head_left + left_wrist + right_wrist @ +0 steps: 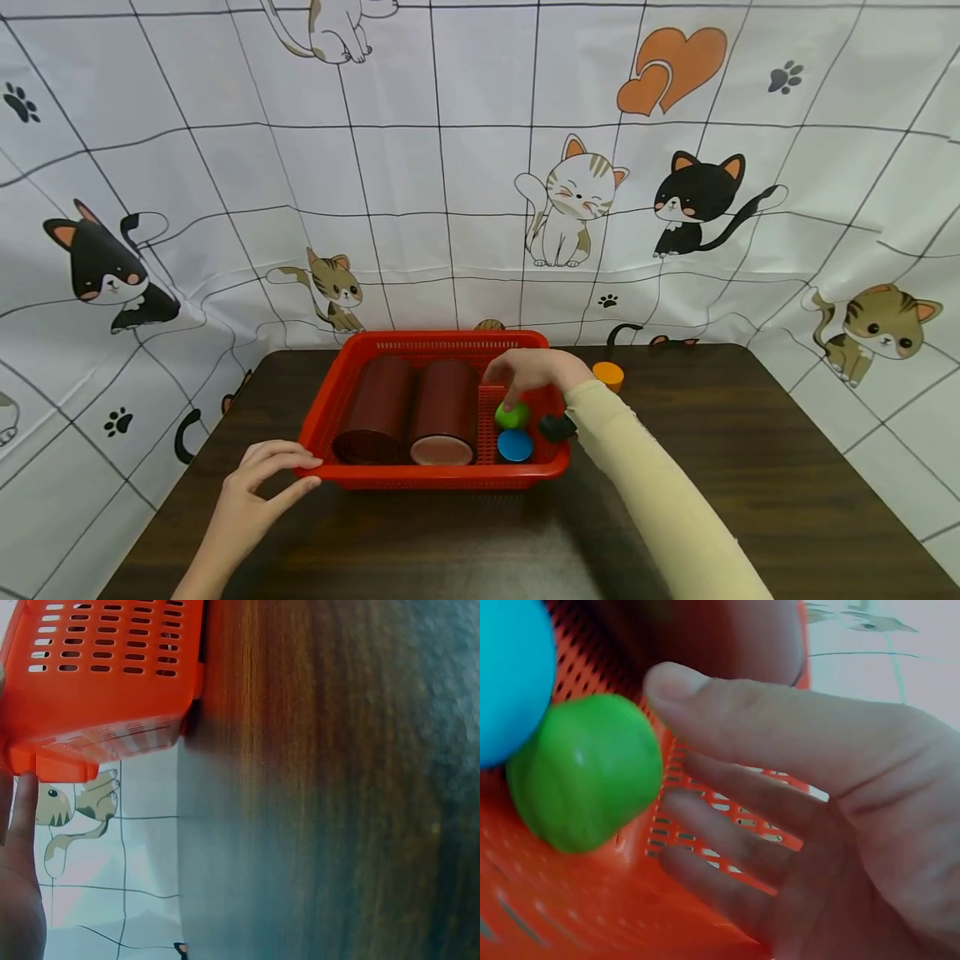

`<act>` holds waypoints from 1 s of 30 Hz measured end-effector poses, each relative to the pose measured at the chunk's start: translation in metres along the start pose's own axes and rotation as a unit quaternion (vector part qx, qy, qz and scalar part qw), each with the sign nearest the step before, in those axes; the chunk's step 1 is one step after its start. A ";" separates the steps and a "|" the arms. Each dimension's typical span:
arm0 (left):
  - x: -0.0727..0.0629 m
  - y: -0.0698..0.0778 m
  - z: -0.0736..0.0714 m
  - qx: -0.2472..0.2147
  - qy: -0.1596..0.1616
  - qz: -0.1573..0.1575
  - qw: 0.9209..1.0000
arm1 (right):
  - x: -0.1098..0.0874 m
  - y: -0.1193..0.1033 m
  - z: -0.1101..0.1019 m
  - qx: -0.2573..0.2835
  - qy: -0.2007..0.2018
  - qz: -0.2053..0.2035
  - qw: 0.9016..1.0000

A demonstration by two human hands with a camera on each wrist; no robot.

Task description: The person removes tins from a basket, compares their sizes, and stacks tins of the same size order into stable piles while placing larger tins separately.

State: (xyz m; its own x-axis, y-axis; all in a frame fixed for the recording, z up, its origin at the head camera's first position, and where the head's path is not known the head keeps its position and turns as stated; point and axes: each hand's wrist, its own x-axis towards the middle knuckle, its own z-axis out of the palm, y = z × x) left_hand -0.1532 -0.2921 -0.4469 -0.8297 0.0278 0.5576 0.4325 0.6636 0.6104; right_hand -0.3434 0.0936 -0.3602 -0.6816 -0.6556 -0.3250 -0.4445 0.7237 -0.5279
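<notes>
A red plastic basket (450, 472) with slotted walls stands on the table. At its front left corner my left hand (251, 492) grips the rim, fingers above and thumb below. My right hand (534, 373) reaches down into the right side of the basket. Its thumb and fingers are spread beside a round green object (585, 772), with a gap visible in the right wrist view. Right in front of the green object sits a blue round-topped object (515, 445). Two dark brown cylinders (377, 408) lie side by side in the basket's left and middle; one shows a pale end.
An orange round-topped object (608, 377) stands on the table outside the basket, behind the right forearm. The dark wooden table (750, 475) extends to both sides. A white cat-print sheet (480, 167) hangs behind it and along the sides.
</notes>
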 end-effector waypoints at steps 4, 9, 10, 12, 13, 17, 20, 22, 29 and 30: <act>0.000 0.001 0.000 0.005 -0.005 -0.012 1.000 | 0.003 -0.002 -0.003 -0.037 -0.055 0.027 0.997; 0.001 0.003 0.000 0.006 -0.003 -0.011 1.000 | 0.007 -0.009 -0.003 -0.096 -0.103 0.054 0.989; 0.001 0.003 0.000 0.004 -0.001 -0.008 1.000 | 0.008 -0.010 -0.003 -0.110 -0.108 0.060 0.986; 0.001 0.004 0.001 0.001 0.005 -0.001 1.000 | 0.010 -0.013 -0.003 -0.131 -0.120 0.071 0.982; 0.001 0.004 0.001 -0.002 0.007 0.001 1.000 | 0.010 -0.014 -0.003 -0.139 -0.122 0.079 0.980; 0.001 0.005 0.001 -0.002 0.006 0.002 1.000 | 0.011 -0.016 -0.002 -0.150 -0.121 0.099 0.976; 0.001 0.003 0.001 0.002 -0.001 -0.005 1.000 | 0.012 -0.016 -0.002 -0.153 -0.118 0.083 0.978; 0.001 0.002 0.000 0.005 -0.005 -0.012 1.000 | 0.012 -0.016 -0.004 -0.153 -0.117 0.061 0.979; 0.000 0.001 0.000 0.004 -0.009 -0.019 1.000 | 0.008 -0.011 -0.010 -0.076 -0.076 0.031 0.994; 0.000 0.000 0.000 0.003 -0.008 -0.015 1.000 | 0.007 -0.010 -0.010 -0.062 -0.071 0.032 0.995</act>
State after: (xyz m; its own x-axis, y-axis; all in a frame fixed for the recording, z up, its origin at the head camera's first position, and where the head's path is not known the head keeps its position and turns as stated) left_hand -0.1530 -0.2915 -0.4470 -0.8476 0.0199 0.5303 0.4055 0.6690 0.6230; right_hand -0.3497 0.0842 -0.3490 -0.6254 -0.6249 -0.4673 -0.4778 0.7802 -0.4038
